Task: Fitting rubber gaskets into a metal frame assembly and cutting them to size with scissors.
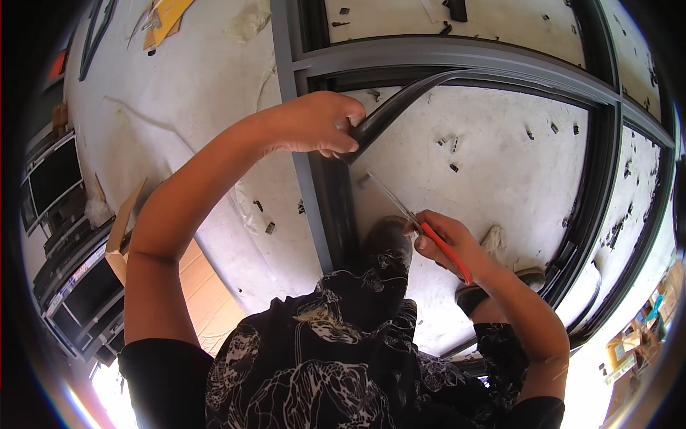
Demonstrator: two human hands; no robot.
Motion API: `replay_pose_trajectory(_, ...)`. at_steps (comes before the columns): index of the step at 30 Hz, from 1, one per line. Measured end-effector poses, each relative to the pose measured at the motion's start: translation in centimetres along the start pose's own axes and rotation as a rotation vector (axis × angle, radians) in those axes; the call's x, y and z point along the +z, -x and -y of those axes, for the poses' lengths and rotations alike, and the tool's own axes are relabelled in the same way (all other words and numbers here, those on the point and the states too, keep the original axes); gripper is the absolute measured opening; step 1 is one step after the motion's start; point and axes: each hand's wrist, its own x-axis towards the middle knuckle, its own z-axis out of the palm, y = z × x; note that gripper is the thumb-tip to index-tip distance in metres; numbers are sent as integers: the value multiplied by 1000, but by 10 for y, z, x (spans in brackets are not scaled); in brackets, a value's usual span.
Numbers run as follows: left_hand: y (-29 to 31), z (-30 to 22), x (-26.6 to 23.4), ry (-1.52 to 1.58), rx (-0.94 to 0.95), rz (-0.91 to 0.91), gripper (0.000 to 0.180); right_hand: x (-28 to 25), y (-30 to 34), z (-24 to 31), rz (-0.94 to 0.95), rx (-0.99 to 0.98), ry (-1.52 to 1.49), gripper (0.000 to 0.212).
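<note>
My left hand (323, 127) is closed on the loose end of a black rubber sealing strip (386, 114). The strip arches up and away to the right, and its far part runs along the crossbar of a grey metal frame (457, 53). Lower right, my right hand (450, 243) grips a red-handled tool (446, 252) with a long, slim metal end. That metal end points up and left toward the strip's end, apart from it. Whether it has one blade or two cannot be made out.
Small black scraps (454, 167) lie scattered over the pale floor (500, 179). A cardboard sheet (204, 293) rests at lower left, near stacked dark panels (78, 293). Dark frame bars (597, 193) run down the right side. My shoe (389, 239) is beside the left bar.
</note>
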Motion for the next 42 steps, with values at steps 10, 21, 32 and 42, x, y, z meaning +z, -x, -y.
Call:
replay_pose_trajectory(10, -6, 5, 2, 20, 50, 25, 29, -4, -21, 13, 48, -6, -63, 41)
replay_pose_trajectory(21, -7, 2, 2, 8, 56, 27, 29, -7, -25, 11, -10, 30, -22, 50)
replay_pose_trajectory(32, -6, 1, 0, 70, 48, 50, 27, 1, -25, 18, -62, 6, 145, 40)
replay_pose_trajectory(42, -7, 8, 1, 199, 29, 92, 20, 1, -15, 26, -101, -5, 342, 32)
